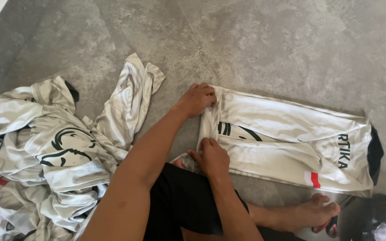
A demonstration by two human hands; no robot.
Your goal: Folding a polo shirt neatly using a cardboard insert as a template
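A white shirt [287,134] with dark print and a small red patch lies folded lengthwise on the grey floor [269,44], stretching off to the right. My left hand [197,99] pinches the far corner of its left end. My right hand [211,157] grips the near corner of the same end, where the cloth is bunched. Both hands are closed on the fabric, about a hand's width apart.
A rumpled pile of similar white shirts [54,151] lies on the floor to the left. My bare foot [311,212] rests below the folded shirt, over a red sandal strap. A black plastic bag [380,216] sits at the bottom right.
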